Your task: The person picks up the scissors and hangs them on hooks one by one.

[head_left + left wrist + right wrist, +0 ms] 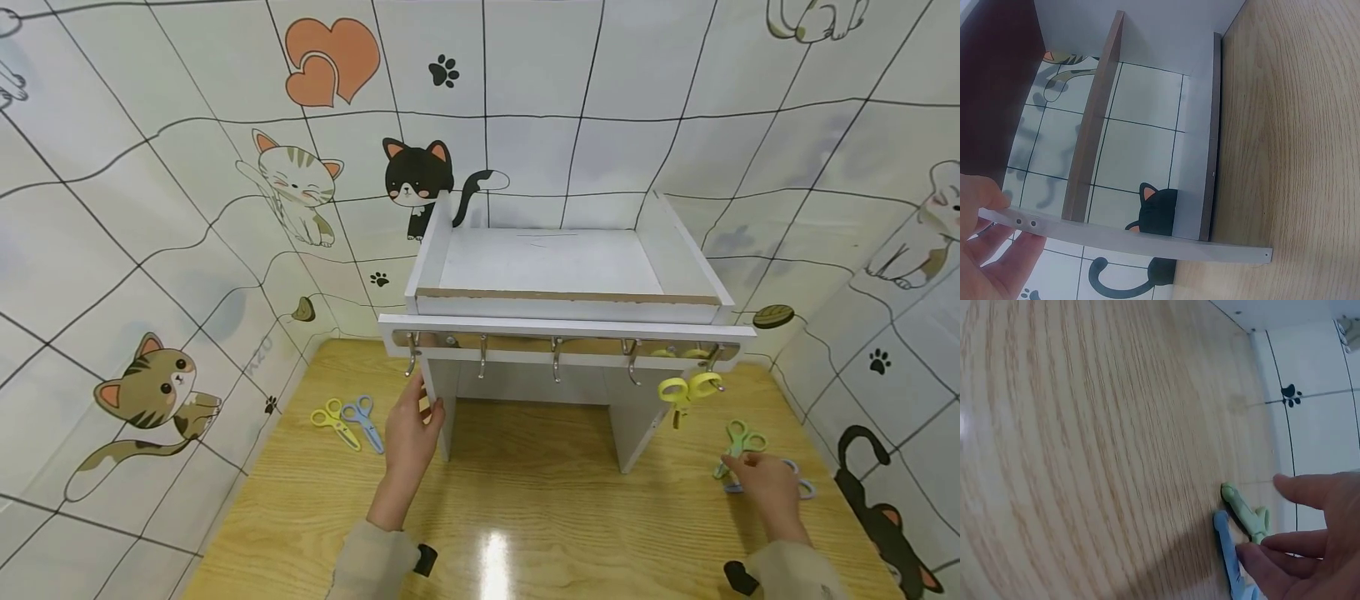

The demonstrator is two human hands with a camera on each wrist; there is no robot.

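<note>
My left hand grips the left side panel of a white shelf, thumb on one face and fingers on the other. On the right, my right hand hovers low over green scissors and blue scissors lying on the table. Its thumb and fingers are apart in the right wrist view, the fingertips close to both pairs; whether they touch is unclear. In the head view the hand partly covers the blue pair. Yellow scissors hang from the shelf's rightmost hook.
Several metal hooks line the shelf's front rail. Left of the shelf, yellow scissors and blue scissors lie on the wooden table. Walls with cat drawings enclose the table at the back and sides.
</note>
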